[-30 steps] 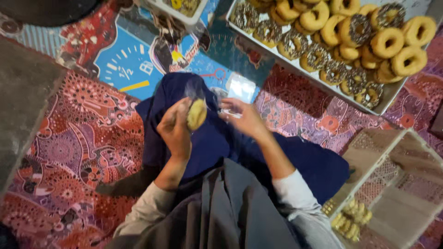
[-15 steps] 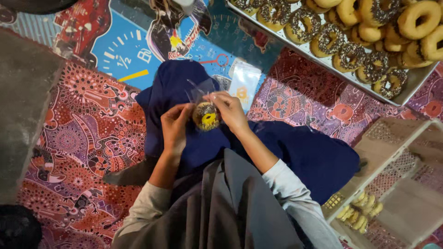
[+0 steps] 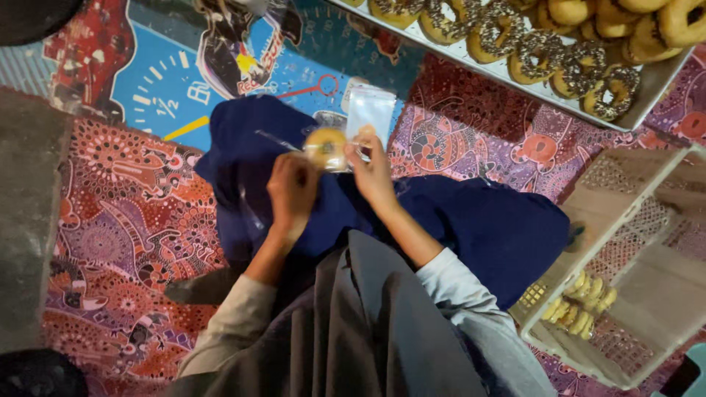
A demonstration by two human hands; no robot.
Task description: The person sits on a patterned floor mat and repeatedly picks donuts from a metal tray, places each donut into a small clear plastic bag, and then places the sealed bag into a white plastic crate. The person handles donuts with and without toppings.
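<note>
I look straight down on both hands, raised together over a dark blue cloth (image 3: 478, 228) that covers the lap. Between them sits a doughnut (image 3: 326, 147), pale and round, apparently inside a clear plastic bag (image 3: 371, 110) whose flat upper part stands above the right fingers. The left hand (image 3: 293, 192) is curled closed, its fingers pinching the near edge of the bag and doughnut. The right hand (image 3: 371, 173) is also closed around the bag's other side, thumb and fingers pressed on the plastic. I judge that holding from both sides keeps the bag's mouth spread and the doughnut steady above the lap, rather than on the floor.

A metal tray (image 3: 647, 110) of sprinkled and plain doughnuts lies at the upper right, well apart from the hands but within an arm's reach. A beige plastic basket (image 3: 588, 220) stands to the right, holding a few small yellowish pieces in one corner. Patterned red and purple mats (image 3: 110, 220) cover the floor.
</note>
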